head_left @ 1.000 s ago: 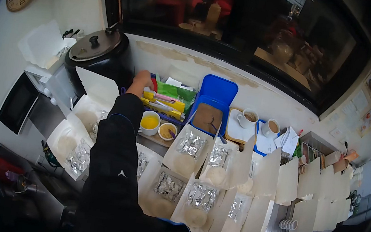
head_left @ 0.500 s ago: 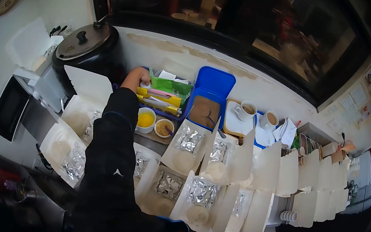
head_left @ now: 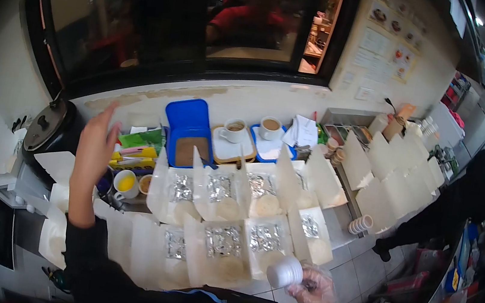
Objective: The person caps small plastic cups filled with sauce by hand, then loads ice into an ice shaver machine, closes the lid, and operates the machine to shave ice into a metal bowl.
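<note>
My left hand (head_left: 95,151) is raised on the left, fingers stretched upward, with nothing visible in it. It is in front of the dark pot and the caddy of green and yellow packets (head_left: 146,139). My right hand (head_left: 317,295), in a clear plastic glove, grips a stack of small white cups (head_left: 284,272) at the lower right. Before me stand two rows of open takeaway boxes (head_left: 302,204). Many hold a foil-wrapped packet (head_left: 223,242) and a pale round item whose kind I cannot make out.
Along the wall are a lidded black pot (head_left: 45,127), a mug of yellow liquid (head_left: 126,182), a blue tub of brown powder (head_left: 191,150) and two filled cups (head_left: 233,130) on trays. More open boxes (head_left: 395,164) and a person's dark-clothed leg (head_left: 429,211) are at right.
My left hand has come up out of the packet caddy. My right hand, low at the edge before, has risen and shows the cup stack. The view has swung right.
</note>
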Tool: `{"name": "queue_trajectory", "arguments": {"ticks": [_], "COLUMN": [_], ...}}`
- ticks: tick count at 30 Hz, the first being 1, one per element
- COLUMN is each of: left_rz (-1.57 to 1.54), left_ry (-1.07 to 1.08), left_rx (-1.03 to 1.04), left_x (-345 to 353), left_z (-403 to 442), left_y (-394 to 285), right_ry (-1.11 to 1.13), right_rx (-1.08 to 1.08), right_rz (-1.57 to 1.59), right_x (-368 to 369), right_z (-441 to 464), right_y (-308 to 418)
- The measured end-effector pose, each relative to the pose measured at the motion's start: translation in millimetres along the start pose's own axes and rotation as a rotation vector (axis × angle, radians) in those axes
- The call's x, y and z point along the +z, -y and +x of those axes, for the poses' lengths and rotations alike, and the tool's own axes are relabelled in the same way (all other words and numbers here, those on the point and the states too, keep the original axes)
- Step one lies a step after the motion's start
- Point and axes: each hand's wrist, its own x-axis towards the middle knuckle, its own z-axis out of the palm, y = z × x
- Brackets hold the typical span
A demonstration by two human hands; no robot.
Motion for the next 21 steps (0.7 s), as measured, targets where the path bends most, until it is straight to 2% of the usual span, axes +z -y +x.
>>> {"name": "queue_trajectory", "arguments": {"ticks": [2,3,5,7,9,10,13,17,21], "left_rz": [-0.243,-0.453,-0.806,-0.953,-1.052,-1.102,-1.131,-1.148,-1.001], "left_ry": [0.024,0.163,0.474,0.586,0.596,0.599,0.649,0.724,0.852], "left_rx": [0.324,0.310,0.636,0.658,0.743,0.782,0.828,0.917,1.028], "left_x": [-24,-29,-15,16,45,54,64,76,74], "left_z": [-42,-73,-110,-144,-168,-178,-192,-209,-188], "left_y": [-84,-132,-206,-269,-314,-333,-382,-442,-480], "right_ry": [-0.083,-0.055,-0.002,-0.010,-0.034,-0.069,-0.216,-0.287,-0.365], "right_rx": [0.023,0.003,-0.028,0.010,0.038,-0.025,-0.018,-0.010,-0.020], "right_rz": [0.141,0.122,0.091,0.188,0.242,0.211,0.260,0.299,0.243], "right_x": [-14,-25,-47,-65,-91,-105,-146,-187,-223], "right_z": [-11,-16,-29,-49,-70,-80,-112,-140,-156], "right_y": [-2,-3,-6,-4,-4,-6,-9,-2,-18]}}
